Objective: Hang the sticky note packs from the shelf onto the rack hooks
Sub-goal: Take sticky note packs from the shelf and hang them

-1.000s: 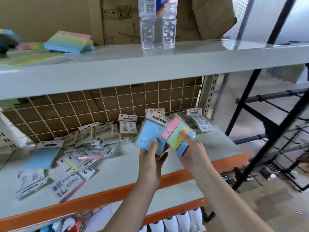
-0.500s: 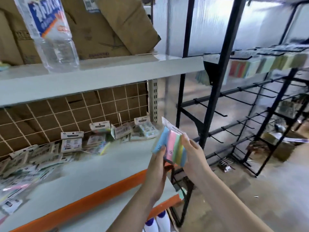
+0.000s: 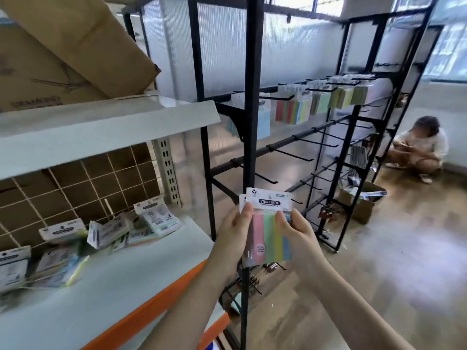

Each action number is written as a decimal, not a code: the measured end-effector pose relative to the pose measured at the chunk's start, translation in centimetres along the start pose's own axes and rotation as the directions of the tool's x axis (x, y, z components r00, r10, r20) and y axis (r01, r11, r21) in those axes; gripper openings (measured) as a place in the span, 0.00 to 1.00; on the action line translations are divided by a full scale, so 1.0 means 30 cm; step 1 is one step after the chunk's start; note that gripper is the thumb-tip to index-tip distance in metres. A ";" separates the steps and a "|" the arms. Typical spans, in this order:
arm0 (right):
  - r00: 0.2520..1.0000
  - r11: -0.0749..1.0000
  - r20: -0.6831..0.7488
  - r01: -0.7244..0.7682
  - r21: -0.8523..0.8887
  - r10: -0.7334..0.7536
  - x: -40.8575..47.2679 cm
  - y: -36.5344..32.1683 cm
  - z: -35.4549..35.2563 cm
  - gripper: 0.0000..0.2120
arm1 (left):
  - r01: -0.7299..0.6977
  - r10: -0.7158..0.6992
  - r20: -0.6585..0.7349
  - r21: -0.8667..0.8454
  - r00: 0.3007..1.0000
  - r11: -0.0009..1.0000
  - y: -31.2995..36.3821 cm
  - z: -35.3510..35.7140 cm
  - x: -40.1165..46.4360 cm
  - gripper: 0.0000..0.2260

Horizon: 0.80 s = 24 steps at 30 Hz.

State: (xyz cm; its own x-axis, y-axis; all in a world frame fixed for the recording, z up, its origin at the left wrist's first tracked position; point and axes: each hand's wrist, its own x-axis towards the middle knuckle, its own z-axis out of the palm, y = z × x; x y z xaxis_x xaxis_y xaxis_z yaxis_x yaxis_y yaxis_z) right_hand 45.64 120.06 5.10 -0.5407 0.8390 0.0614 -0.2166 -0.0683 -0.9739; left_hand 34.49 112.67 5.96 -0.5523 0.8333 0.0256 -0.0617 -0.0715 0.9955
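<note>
Since the earlier frame the sticky note packs (image 3: 269,229) were carried from the shelf (image 3: 106,281) toward the rack (image 3: 252,97). They are pinched by left hand (image 3: 233,234) and right hand (image 3: 295,232). The header hole should be aligned with a hook (image 3: 290,155) at one o'clock.

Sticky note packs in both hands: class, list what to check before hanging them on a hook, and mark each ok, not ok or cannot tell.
1. Left hand grips the sticky note packs: ok.
2. Right hand grips them too: ok.
3. Header card faces up and upright: ok.
4. Hang hole in the header visible: cannot tell.
5. Bare rack hooks free on the middle rail: ok.
6. Packs already at a hook: not ok, held below and in front.
</note>
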 end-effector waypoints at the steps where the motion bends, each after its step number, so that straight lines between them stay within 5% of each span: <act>1: 1.000 1.000 0.007 0.010 0.015 -0.010 0.019 -0.004 -0.017 0.06 | -0.014 0.014 -0.027 -0.011 1.000 1.000 0.002 0.032 0.023 0.15; 7: 0.996 0.990 -0.026 0.088 0.107 -0.085 0.167 -0.066 -0.153 0.13 | -0.110 0.108 -0.027 -0.087 0.994 0.990 0.043 0.206 0.163 0.18; 14: 0.972 0.968 -0.029 0.236 0.089 -0.235 0.387 -0.146 -0.262 0.05 | -0.204 0.179 -0.117 -0.258 0.977 0.944 0.100 0.334 0.374 0.25; 24: 0.951 0.958 -0.135 0.266 -0.109 -0.279 0.697 -0.218 -0.407 0.12 | -0.442 0.415 -0.326 -0.010 0.850 0.897 0.141 0.371 0.649 0.14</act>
State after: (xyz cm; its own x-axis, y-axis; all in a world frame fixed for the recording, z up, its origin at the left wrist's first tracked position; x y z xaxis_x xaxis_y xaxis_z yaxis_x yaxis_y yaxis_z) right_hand 45.68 144.63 10.09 -0.3439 0.8895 0.3009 -0.2626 0.2165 -0.9403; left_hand 32.75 134.69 11.68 -0.7658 0.4996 0.4050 0.1806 -0.4374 0.8810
